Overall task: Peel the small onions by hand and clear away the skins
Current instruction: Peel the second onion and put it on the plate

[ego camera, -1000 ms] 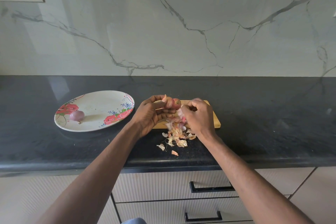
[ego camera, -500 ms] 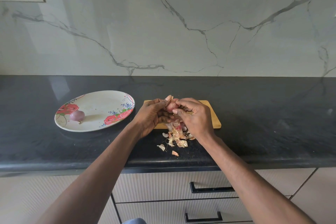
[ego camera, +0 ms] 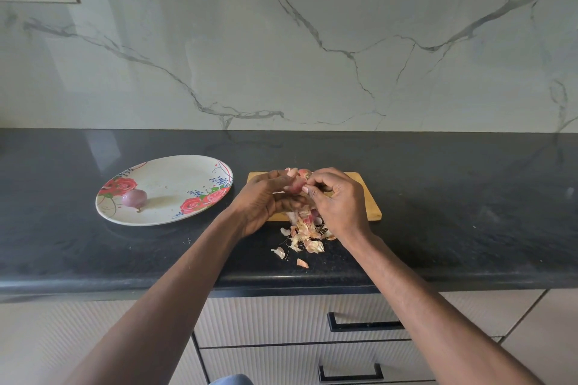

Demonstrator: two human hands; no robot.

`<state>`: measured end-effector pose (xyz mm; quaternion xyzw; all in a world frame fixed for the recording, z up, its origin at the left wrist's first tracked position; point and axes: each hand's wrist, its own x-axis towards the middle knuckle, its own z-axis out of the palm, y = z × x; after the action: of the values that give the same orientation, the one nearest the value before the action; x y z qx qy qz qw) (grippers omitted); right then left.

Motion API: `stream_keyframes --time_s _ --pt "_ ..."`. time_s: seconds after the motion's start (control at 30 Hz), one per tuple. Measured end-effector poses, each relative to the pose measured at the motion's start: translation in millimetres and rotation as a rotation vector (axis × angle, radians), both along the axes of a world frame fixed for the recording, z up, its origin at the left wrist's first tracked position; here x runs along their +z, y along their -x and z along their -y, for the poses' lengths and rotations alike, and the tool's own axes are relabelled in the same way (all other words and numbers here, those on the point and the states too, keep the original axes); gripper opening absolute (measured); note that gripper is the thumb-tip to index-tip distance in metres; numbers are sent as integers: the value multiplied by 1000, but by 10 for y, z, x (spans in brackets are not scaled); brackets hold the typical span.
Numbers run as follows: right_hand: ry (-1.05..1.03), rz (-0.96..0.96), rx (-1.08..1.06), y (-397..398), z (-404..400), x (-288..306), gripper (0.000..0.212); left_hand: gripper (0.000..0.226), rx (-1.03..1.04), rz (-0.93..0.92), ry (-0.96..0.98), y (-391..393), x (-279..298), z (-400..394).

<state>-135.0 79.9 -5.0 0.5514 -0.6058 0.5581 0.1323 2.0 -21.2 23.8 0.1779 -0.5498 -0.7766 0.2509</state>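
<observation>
countertop (ego camera: 438,212): two onions (ego camera: 134,198), one plate (ego camera: 175,178)

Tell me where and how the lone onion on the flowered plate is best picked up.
Pinch the peeled onion across its rounded middle, coming from above. It lies on its side on the plate, stringy root end toward the near rim, nothing crowding it, so probably thumb and finger fit either flank.

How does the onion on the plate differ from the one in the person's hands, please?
The onion on the plate lies untouched and looks smooth and peeled; the onion in the hands is gripped by the left hand and right hand, loose skin still attached. Both are small and reddish.
</observation>
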Motion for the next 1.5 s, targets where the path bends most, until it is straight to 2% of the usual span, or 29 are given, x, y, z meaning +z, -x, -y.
stream_keyframes --time_s 0.1,0.17,0.27,0.87,1.17,1.33,1.5 --pt "11 5 0 0 0 3 15 48 24 -31 -34 -14 0 2" --pt "18 21 -7 0 1 10 16 40 49 -51 -62 -6 -9 11" --pt "25 31 -24 -3 1 17 17 14 51 -64 -80 -9 3 7" --pt "58 52 -150 6 -7 37 13 20 54 -49 -114 -7 19 13" --pt "1 73 -219 33 0 20 11 13 91 -61 -74 -11 6 30" --pt "-45 84 -104 -16 -14 53 5 12 73 -76 -77 -4 7 33" --pt "-136 172 16 -50 -7 71 32 18 43 -84 -124 -13 14 25"
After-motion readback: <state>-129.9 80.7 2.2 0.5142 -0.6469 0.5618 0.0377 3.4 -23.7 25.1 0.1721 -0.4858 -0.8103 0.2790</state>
